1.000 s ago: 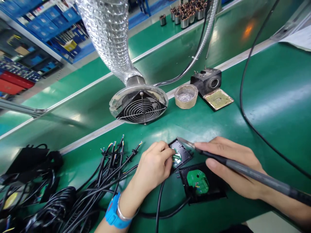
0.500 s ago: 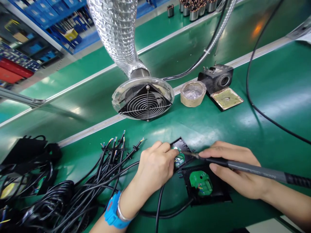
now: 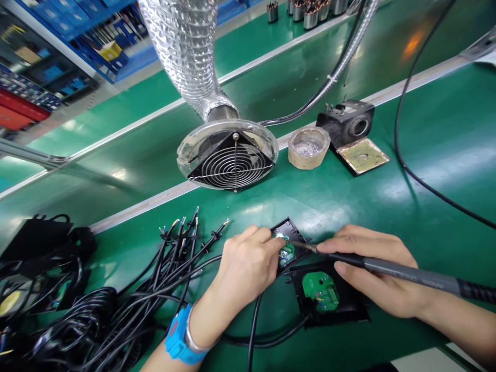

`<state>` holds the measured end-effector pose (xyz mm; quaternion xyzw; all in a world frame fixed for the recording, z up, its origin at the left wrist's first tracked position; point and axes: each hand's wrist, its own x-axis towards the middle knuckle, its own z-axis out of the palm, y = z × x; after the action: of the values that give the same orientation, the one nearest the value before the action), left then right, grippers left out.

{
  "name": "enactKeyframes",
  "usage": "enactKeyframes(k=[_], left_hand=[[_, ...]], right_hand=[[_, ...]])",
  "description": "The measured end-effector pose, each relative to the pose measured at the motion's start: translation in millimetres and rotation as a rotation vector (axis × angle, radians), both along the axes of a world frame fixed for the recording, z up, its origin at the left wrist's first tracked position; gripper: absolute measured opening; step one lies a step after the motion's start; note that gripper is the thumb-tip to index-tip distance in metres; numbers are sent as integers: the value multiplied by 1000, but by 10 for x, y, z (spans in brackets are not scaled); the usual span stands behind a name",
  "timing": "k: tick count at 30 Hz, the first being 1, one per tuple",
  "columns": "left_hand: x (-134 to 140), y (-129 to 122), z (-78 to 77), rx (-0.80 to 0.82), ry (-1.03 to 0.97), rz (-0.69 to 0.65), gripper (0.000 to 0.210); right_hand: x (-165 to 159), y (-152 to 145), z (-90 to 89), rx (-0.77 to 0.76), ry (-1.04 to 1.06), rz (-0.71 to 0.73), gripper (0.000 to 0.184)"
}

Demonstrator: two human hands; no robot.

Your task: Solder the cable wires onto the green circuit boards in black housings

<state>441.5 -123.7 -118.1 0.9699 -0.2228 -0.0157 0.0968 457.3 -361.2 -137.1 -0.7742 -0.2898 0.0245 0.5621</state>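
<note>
My right hand (image 3: 382, 266) grips a soldering iron (image 3: 414, 275) like a pen, its tip pointing left. That tip reaches a small green circuit board (image 3: 287, 253) in a black plastic housing (image 3: 289, 226). At the same board is my left hand (image 3: 246, 266), fingers closed and fingertips on or just over it. Whatever they pinch is hidden behind the hand. Closer to me lies a second black housing (image 3: 351, 312) holding a larger green board (image 3: 315, 287) with thin coloured wires. A black cable (image 3: 287, 338) runs out of its left side.
A fume extractor (image 3: 235, 165) on a silver duct hangs beyond my hands. Behind them stand a round tub (image 3: 308, 150) with silvery contents and an iron stand (image 3: 349, 124) with a sponge tray (image 3: 364, 155). Black cables (image 3: 155, 297) with stripped ends lie in a bundle at left.
The whole view has shifted very slightly. Both hands, the soldering iron and the boards hold nearly the same positions.
</note>
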Motion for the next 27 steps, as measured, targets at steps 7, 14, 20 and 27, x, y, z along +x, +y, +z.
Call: enactKeyframes(k=[7, 14, 20, 27], left_hand=[[0, -11, 7, 23, 3, -16, 23], [16, -9, 6, 20, -13, -31, 21], [3, 0, -3, 26, -10, -35, 20], [11, -10, 29, 56, 39, -13, 24]], right_hand=[[-12, 23, -6, -23, -248, 108, 41], [-51, 2, -69, -61, -393, 118, 42], [-46, -26, 94, -54, -370, 10, 39], [-62, -103, 150, 38, -338, -83, 40]])
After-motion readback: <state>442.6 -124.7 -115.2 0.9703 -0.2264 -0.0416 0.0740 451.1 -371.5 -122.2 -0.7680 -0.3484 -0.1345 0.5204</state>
